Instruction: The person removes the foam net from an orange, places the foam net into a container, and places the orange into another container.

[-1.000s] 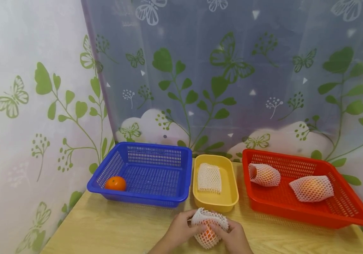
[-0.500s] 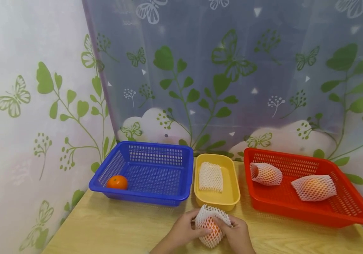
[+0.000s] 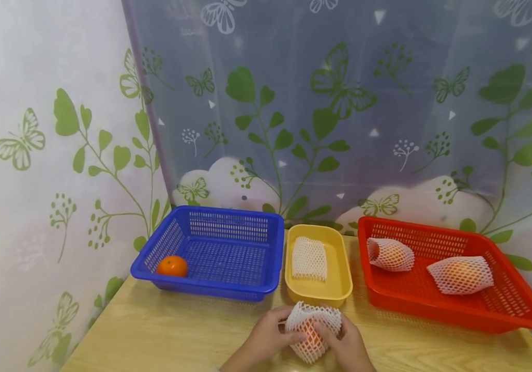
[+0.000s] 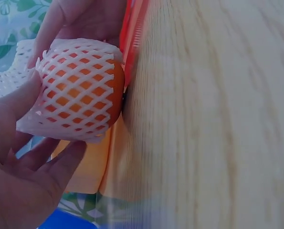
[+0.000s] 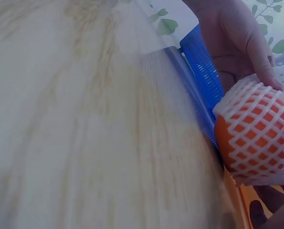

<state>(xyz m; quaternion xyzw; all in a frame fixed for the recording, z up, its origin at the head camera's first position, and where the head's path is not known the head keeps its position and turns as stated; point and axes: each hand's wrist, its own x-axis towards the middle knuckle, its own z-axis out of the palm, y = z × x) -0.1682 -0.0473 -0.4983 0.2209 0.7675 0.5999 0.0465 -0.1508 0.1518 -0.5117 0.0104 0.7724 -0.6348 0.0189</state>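
Near the table's front edge, an orange (image 3: 311, 337) sits inside a white foam net sleeve (image 3: 306, 309), held between both hands. The left hand (image 3: 266, 335) grips the sleeve from the left, its thumb across the front of the mesh. From the right, the right hand (image 3: 350, 342) holds it with thumb on the near side and fingers mostly hidden behind. In the left wrist view, the fruit's bare end (image 4: 117, 90) shows past the sleeve's rim, close to the tabletop. The sleeve's loose upper part stands beyond the fruit in the head view.
A yellow tray (image 3: 337, 279) with a flat foam net (image 3: 309, 259) stands just behind the hands. To its left, a blue basket (image 3: 228, 258) holds one bare orange (image 3: 172, 266). The red basket (image 3: 414, 305) at right holds two net-wrapped fruits (image 3: 463, 275).
Both hands keep hold of the netted orange. The right thumb has shifted over the mesh, and the sleeve's upper edge has changed shape slightly. The baskets and tray stay put.
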